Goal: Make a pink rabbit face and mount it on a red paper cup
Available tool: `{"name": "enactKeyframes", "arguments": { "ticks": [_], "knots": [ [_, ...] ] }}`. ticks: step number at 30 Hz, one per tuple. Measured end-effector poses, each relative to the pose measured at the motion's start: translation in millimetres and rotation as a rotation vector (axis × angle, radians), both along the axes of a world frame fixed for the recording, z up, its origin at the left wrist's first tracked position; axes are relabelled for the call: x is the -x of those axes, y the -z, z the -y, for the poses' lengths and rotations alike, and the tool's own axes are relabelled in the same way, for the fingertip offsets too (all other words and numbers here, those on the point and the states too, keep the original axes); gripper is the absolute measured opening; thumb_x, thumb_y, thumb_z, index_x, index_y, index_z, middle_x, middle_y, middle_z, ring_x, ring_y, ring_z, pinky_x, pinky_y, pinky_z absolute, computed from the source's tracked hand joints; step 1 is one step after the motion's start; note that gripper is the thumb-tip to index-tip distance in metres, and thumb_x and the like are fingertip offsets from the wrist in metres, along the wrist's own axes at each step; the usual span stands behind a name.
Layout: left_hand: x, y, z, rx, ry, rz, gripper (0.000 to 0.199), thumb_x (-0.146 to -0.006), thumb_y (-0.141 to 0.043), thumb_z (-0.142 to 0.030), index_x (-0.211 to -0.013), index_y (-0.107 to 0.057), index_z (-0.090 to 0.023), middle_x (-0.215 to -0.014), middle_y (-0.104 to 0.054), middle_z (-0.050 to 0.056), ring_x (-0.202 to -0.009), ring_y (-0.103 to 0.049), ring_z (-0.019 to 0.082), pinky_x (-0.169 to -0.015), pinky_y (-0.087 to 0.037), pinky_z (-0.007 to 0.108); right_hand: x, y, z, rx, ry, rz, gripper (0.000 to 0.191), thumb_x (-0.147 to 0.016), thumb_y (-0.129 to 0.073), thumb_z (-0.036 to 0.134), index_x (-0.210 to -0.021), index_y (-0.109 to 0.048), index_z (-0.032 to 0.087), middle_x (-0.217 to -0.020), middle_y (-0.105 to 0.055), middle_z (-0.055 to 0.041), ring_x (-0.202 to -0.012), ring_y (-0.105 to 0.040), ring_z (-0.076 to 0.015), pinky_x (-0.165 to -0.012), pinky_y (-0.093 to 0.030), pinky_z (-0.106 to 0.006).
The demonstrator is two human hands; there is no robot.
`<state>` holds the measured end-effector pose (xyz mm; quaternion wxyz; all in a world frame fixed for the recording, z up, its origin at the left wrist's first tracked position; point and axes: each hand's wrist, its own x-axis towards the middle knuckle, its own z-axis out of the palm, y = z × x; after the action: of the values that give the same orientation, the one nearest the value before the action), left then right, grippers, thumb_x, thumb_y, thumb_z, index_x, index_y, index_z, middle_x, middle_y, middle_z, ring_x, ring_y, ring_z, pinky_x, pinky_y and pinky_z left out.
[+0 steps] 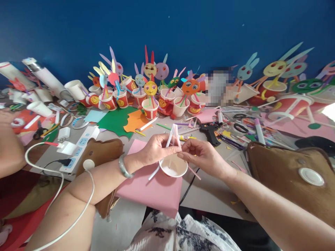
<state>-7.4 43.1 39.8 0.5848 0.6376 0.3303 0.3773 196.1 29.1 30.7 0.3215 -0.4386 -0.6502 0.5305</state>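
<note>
A white-lined paper cup (174, 169) stands on a sheet of pink paper (146, 188) right in front of me. Narrow paper strips (174, 132) rise from it to a joined peak, while a pale strip and a pink one slope out past its rim on either side. My left hand (163, 148), with a bangle at the wrist, pinches the strips above the rim. On the other side my right hand (197, 153) has thumb and forefinger pressed together by the pink strip. The fingers hide where the strips meet the cup.
Behind stand several decorated cups with paper faces (150, 89). A power strip (81, 146) and a brown pouch (112, 153) lie left, another brown pouch (285, 174) right. A black glue gun (210, 134) lies beyond my right hand. A person's arm (9, 143) shows far left.
</note>
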Motion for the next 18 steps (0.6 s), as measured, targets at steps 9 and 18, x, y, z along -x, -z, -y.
{"name": "enactKeyframes", "arguments": {
  "ticks": [9,18],
  "knots": [
    [1.0,0.6,-3.2,-0.072,-0.104,0.029,0.037,-0.085,-0.076,-0.051,-0.087,-0.062,-0.017,-0.08,-0.062,0.001,-0.074,-0.057,0.012,-0.071,-0.049,0.024,1.8,7.3,3.4,-0.088,-0.032,0.03,0.047,-0.083,-0.072,0.065,-0.085,-0.061,0.02,-0.067,-0.063,-0.0005,-0.058,-0.055,-0.013,-0.053,-0.045,-0.026],
    [4.3,1.2,-5.1,-0.177,-0.16,0.019,0.036,-0.086,-0.074,-0.052,-0.085,-0.067,-0.017,-0.084,-0.067,0.002,-0.079,-0.061,0.014,-0.078,-0.051,0.027,15.3,22.6,12.6,-0.208,-0.119,-0.061,0.059,-0.072,-0.085,0.027,-0.116,-0.046,0.024,-0.114,-0.069,-0.0086,-0.106,-0.068,-0.023,-0.091,-0.056,-0.035]
  ]
}}
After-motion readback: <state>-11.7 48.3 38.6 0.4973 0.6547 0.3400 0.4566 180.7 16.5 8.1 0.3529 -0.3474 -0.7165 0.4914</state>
